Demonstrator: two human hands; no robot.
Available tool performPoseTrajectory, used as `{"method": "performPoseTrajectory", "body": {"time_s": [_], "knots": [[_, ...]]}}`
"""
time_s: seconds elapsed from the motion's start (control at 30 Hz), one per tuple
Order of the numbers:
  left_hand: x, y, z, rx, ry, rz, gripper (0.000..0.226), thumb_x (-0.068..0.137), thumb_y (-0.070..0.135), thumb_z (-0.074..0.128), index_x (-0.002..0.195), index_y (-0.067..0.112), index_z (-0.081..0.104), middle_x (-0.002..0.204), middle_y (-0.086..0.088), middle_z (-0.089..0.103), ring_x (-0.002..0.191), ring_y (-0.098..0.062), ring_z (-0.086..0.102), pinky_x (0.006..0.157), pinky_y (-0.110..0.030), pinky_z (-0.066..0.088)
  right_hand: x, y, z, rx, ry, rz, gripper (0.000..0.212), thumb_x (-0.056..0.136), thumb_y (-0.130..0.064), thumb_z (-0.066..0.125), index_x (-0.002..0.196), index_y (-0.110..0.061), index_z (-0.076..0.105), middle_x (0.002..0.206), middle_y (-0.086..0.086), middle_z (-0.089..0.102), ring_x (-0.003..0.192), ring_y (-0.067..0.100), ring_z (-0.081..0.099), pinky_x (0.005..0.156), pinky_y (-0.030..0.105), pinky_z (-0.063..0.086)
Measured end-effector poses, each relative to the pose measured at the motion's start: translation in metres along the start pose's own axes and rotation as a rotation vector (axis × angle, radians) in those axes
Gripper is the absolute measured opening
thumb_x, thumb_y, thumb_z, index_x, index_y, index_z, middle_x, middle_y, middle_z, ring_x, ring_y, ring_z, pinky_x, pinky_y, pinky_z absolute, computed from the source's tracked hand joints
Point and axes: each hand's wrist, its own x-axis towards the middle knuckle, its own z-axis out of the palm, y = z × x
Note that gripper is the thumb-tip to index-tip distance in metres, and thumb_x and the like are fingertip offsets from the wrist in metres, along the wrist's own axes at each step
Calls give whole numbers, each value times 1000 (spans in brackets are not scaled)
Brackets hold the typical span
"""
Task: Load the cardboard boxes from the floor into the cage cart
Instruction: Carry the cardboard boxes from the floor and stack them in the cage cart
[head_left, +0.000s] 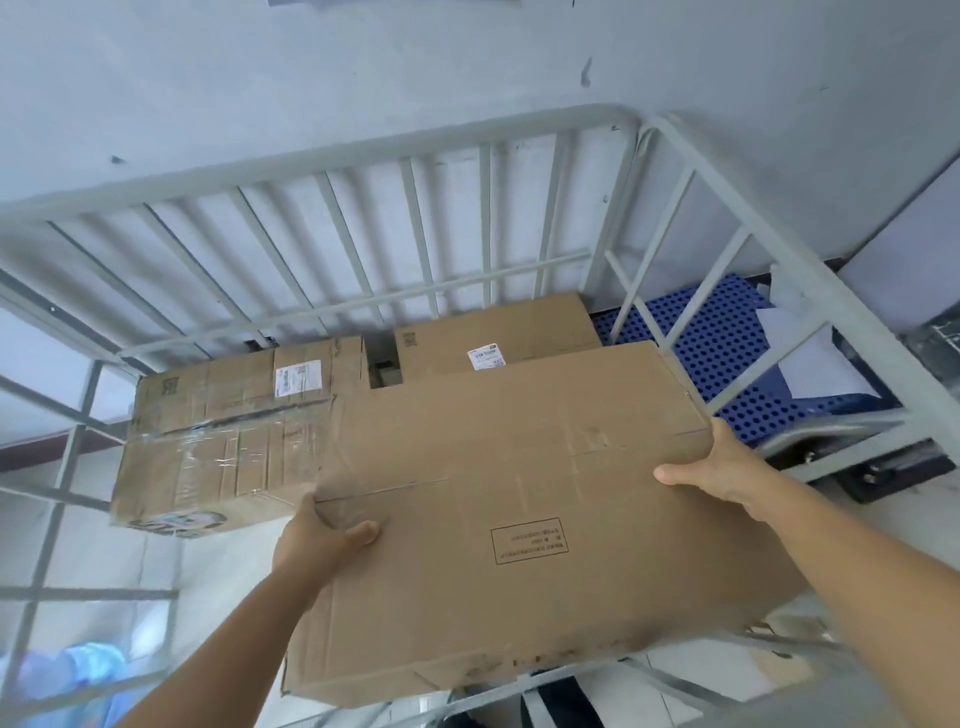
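I hold a large flat cardboard box (519, 499) above the grey cage cart (322, 156). My left hand (317, 540) grips the box's left edge, thumb on top. At the box's right edge my right hand (711, 467) holds on, thumb over the top face. Inside the cart lie two other cardboard boxes: a taped box (223, 431) at the left and a labelled box (493, 332) at the back, partly hidden by the one I carry.
The cart's barred back panel stands against a pale wall (363, 67). A blue perforated plastic pallet (727, 353) lies outside the cart's right side, with a black caster (883, 473) below. Something blue (78, 675) shows blurred at lower left.
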Motion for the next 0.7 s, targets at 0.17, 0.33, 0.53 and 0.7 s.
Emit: {"method": "performPoseTrajectory", "body": {"time_s": [0.17, 0.33, 0.53, 0.7], "knots": [[20, -7, 43, 34, -41, -83, 75, 46, 46, 76, 112, 21, 52, 99, 3, 66, 90, -22, 64, 81, -40, 54, 45, 17, 8, -62, -56, 53, 126, 71, -38, 86, 157, -26, -5, 163, 3, 10, 146, 31, 21, 114, 53, 29], [46, -18, 86, 64, -63, -142, 62, 61, 36, 83, 109, 18, 50, 100, 0, 64, 89, -23, 62, 79, -39, 53, 94, 30, 22, -131, -88, 86, 125, 71, -41, 85, 156, -28, -6, 162, 5, 15, 144, 33, 27, 111, 53, 33], [86, -32, 140, 93, -70, -213, 61, 66, 34, 85, 107, 8, 47, 103, -9, 60, 93, -29, 58, 75, -37, 47, 147, 45, 41, -161, -92, 130, 126, 71, -39, 86, 156, -27, -5, 163, 5, 14, 144, 34, 27, 110, 55, 34], [116, -45, 182, 75, -70, -254, 64, 67, 30, 84, 115, 11, 47, 106, -4, 59, 92, -25, 55, 74, -34, 44, 191, 64, 62, -126, -72, 181, 123, 65, -37, 90, 155, -33, 5, 156, 7, 31, 137, 36, 37, 106, 58, 38]]}}
